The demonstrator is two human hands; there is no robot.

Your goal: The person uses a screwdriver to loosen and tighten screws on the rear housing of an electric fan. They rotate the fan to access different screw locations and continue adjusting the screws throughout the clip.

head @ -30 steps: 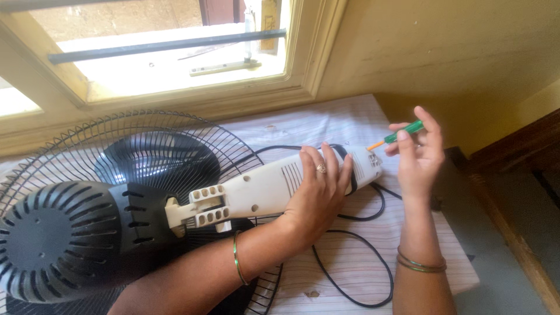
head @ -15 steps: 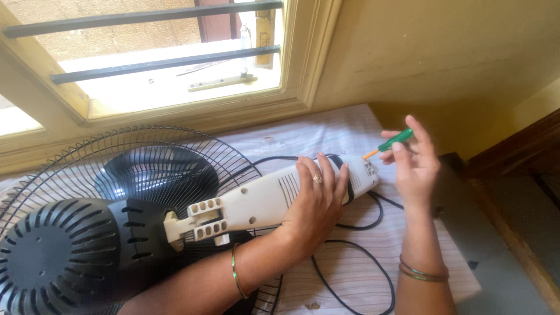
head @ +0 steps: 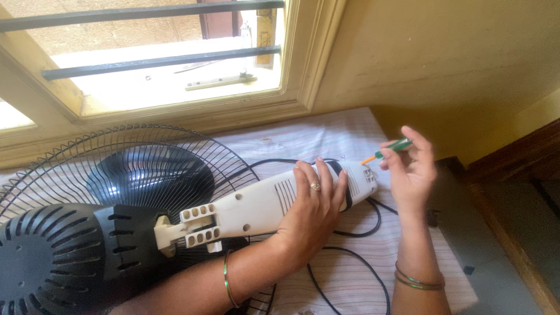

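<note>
In front of me there is a window (head: 157,64) with dark horizontal bars, and under it lies a striped cloth (head: 350,274) which covers the surface where I work. On this cloth lies a fan on its side: the round wire guard (head: 70,157) is at the left, with the dark blade (head: 146,181) behind the wires, and the black motor housing (head: 64,256) is nearest to me at the lower left. From the housing goes the white neck of the fan (head: 251,207), a long plastic body with ribs and screw holes, pointing to the right. A black cord (head: 350,256) makes loops on the cloth beside and under this neck. My left hand (head: 312,210) lies flat on the white neck near its right end, the fingers spread over the top and pressing it down; a ring is on one finger and a thin green bangle on the wrist. My right hand (head: 411,172) is just beside the end of the neck, not touching it, and it pinches a small green screwdriver (head: 388,150) between thumb and fingertips, the orange tip pointing left toward the neck's end.
</note>
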